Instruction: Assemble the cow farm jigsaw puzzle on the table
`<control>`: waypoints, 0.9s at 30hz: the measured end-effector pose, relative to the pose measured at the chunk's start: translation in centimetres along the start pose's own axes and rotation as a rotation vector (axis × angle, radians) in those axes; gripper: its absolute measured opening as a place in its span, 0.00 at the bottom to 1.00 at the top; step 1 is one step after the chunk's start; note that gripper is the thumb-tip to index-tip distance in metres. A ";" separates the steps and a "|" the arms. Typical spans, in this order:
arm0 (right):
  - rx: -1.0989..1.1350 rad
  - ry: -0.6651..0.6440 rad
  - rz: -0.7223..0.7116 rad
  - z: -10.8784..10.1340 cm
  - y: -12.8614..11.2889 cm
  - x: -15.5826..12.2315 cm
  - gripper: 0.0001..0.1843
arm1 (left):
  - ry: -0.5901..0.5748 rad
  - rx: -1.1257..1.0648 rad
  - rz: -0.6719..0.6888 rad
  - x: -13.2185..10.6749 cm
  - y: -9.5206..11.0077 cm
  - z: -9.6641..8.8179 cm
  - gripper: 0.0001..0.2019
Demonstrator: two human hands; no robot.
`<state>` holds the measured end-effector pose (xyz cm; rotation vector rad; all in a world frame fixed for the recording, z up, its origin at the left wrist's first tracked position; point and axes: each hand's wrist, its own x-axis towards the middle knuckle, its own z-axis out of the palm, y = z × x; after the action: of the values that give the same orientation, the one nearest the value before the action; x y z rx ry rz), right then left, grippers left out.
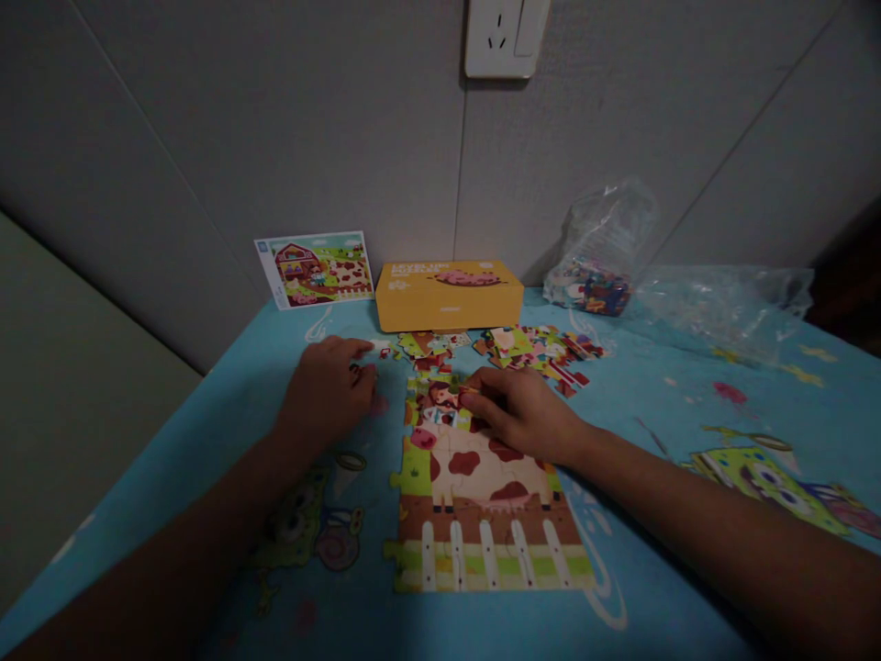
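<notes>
A partly joined jigsaw puzzle (485,505) lies flat on the table, showing a white cow with brown patches above a white fence. My right hand (519,408) is over its upper part, with thumb and forefinger pinched on a puzzle piece (470,390) that they mostly cover. Left of the puzzle, my left hand (330,386) hovers or rests with the forefinger and thumb apart. Its forefinger points at a small pale-and-red piece (384,350). Loose puzzle pieces (543,349) are heaped beyond my right hand, and more joined or overlapping pieces (430,346) sit beyond the puzzle.
Against the wall stand a yellow puzzle box (451,298) and a picture card (317,269) of a farm scene. To their right is a clear bag (598,257) with pieces inside, beside a crumpled clear plastic bag (722,308). A blue cartoon-print cloth (661,395) covers the table.
</notes>
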<state>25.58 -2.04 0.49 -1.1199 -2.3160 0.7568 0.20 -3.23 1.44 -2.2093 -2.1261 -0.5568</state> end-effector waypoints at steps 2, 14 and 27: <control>0.001 -0.006 0.007 0.0 0.0 0.0 0.11 | -0.034 0.183 -0.052 -0.1 -0.5 -0.1 0.24; 0.013 -0.005 -0.010 0.1 0.1 0.0 0.11 | -0.212 0.040 -0.100 0.4 -0.2 -0.1 0.16; 0.016 -0.011 -0.008 0.0 -0.1 0.0 0.12 | -0.172 0.196 -0.115 0.3 -1.3 0.7 0.28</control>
<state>25.54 -2.13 0.60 -1.1009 -2.3184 0.7793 -0.87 -2.68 0.61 -2.1086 -2.2876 -0.1568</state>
